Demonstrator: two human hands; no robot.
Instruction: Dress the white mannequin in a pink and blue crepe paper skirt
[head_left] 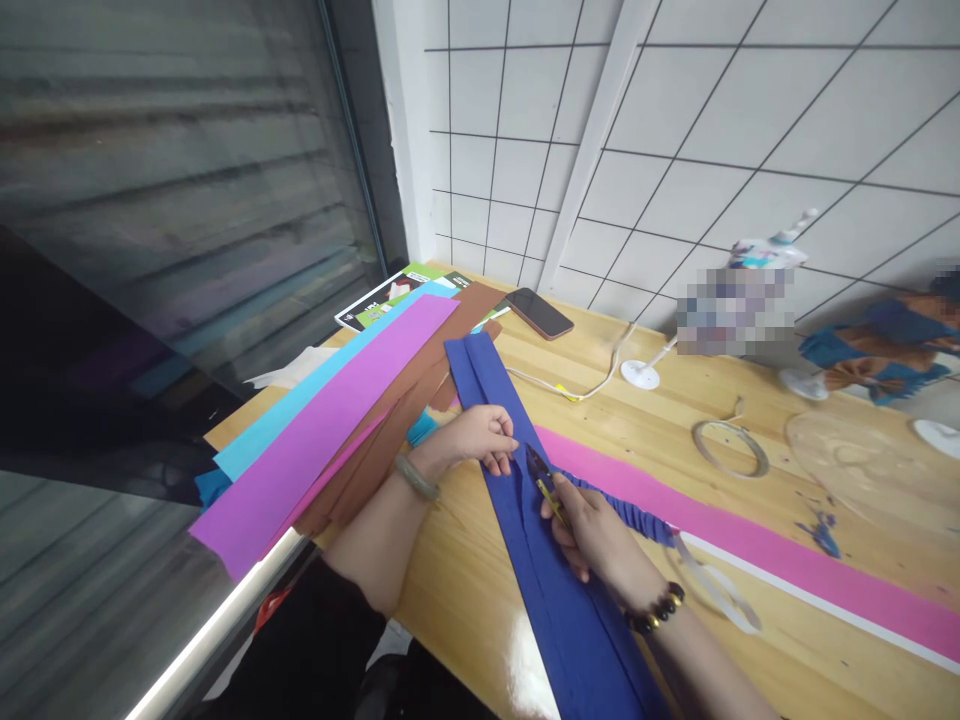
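My left hand is closed, fingers curled and thumb pressed in, over the upper part of a long strip of dark blue crepe paper. Whatever it pinches, if anything, is too small to make out. In my right hand are small pliers with dark jaws and yellow handles. Their tips point at my left fingertips, a little apart from them. Beyond the right hand runs a gathered blue paper ruffle, partly hidden by that hand. A pink paper strip with a white edge lies behind it.
Purple, light blue and brown paper strips are piled at left, overhanging the table edge. A phone lies at the back by a white cable. Right are a tape roll, a clear disc and wrapped objects on white stands.
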